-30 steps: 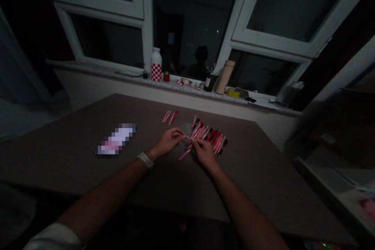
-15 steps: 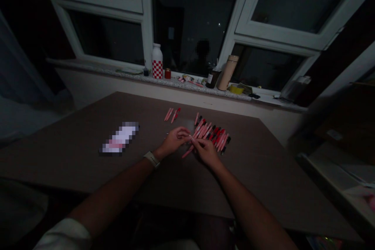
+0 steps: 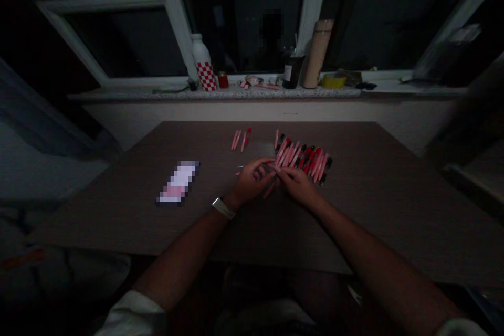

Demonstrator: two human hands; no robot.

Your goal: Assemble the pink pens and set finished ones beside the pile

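Both my hands meet over the dark brown table [image 3: 338,220], just in front of a tight row of pink and red pens with black ends [image 3: 304,161]. My left hand [image 3: 252,181] and my right hand [image 3: 298,186] grip a pink pen [image 3: 270,189] between them, its lower end sticking out below my fingers. A thin pale sliver [image 3: 240,167] lies just left of my left hand. Several more pink pens [image 3: 240,139] lie farther back, apart from the row. My left wrist wears a white watch [image 3: 223,208].
A pixelated flat package [image 3: 178,182] lies left of my hands. Behind the table, a stone windowsill [image 3: 236,93] holds a red-checked white bottle [image 3: 203,63], a small red jar [image 3: 223,80], a tan flask [image 3: 317,53], a dark bottle [image 3: 293,71] and a tape roll [image 3: 333,81].
The whole view has tilted and levelled, with the table lower in the frame. My hands have stayed together, and less of the pink pen now sticks out below them.
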